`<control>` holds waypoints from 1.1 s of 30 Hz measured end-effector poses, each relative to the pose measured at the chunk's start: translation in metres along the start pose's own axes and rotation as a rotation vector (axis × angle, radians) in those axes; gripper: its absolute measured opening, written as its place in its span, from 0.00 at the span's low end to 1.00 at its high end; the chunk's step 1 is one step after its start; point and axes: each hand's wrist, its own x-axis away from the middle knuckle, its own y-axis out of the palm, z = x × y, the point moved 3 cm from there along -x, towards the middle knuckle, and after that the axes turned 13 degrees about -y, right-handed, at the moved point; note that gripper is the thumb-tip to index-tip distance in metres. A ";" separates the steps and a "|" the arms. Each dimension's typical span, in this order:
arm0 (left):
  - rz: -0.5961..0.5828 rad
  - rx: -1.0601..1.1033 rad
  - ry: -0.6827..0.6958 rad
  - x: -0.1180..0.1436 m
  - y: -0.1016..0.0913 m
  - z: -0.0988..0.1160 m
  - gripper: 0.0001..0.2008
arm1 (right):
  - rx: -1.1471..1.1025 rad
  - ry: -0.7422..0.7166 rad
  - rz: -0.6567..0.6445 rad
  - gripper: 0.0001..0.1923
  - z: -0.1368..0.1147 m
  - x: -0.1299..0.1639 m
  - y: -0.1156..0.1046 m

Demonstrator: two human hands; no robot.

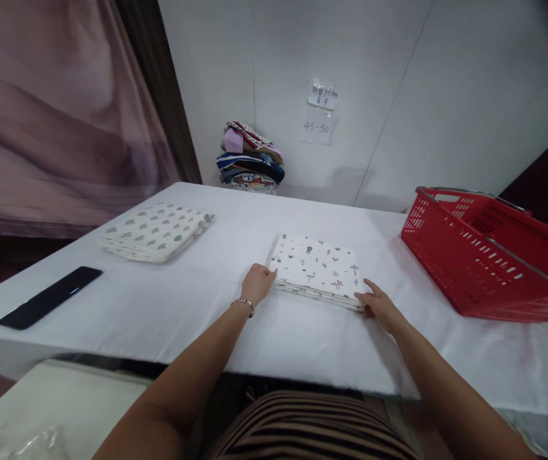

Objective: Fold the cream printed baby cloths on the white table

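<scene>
A soft, flat, squarish folded cloth (316, 268) with small printed motifs lies on the white-draped worktop (197, 300), its longer side running left-right, left hand (257, 283) and right hand (379, 306) each in a loose open grip touching its near corners.

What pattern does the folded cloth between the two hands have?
The folded cloth is white with small scattered motifs, seen in the head view.

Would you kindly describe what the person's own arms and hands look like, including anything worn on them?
Both arms are bare, with no sleeves showing and no gloves. The left hand has a thin, pale metal-looking bangle round its wrist. The right hand and its wrist show no jewellery or watch. No markings are visible on either arm.
</scene>
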 end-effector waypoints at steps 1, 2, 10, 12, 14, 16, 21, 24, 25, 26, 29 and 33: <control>-0.013 -0.015 -0.010 -0.001 -0.002 0.000 0.11 | 0.036 -0.013 -0.015 0.41 0.002 -0.001 -0.001; -0.020 -0.028 -0.013 -0.002 -0.004 0.001 0.11 | 0.092 -0.029 -0.028 0.41 0.002 -0.002 -0.003; 0.082 -0.246 0.365 -0.013 0.004 0.065 0.20 | 0.801 -0.578 -0.051 0.33 -0.043 -0.036 0.023; 0.013 -0.354 0.401 -0.019 0.018 0.074 0.24 | 0.871 -0.643 -0.159 0.32 -0.049 -0.049 0.043; -0.076 -0.438 0.342 -0.027 0.030 0.071 0.29 | 0.970 -0.609 -0.248 0.32 -0.045 -0.063 0.057; -0.140 -0.478 0.282 -0.034 0.038 0.062 0.32 | 1.065 -0.522 -0.284 0.33 -0.033 -0.073 0.062; -0.171 -0.494 0.267 -0.040 0.042 0.048 0.34 | 1.146 -0.482 -0.280 0.33 -0.012 -0.079 0.061; -0.181 -0.494 0.262 -0.041 0.042 0.048 0.35 | 1.144 -0.476 -0.296 0.33 -0.012 -0.077 0.060; -0.185 -0.491 0.260 -0.041 0.042 0.048 0.35 | 1.141 -0.463 -0.301 0.34 -0.014 -0.077 0.060; -0.194 -0.488 0.256 -0.043 0.041 0.049 0.35 | 1.135 -0.448 -0.309 0.34 -0.017 -0.077 0.060; -0.255 -0.493 0.228 -0.049 0.039 0.057 0.35 | 1.128 -0.410 -0.321 0.34 -0.030 -0.081 0.060; -0.237 -0.499 0.173 -0.062 0.035 0.075 0.37 | 1.165 -0.436 -0.234 0.34 -0.048 -0.103 0.059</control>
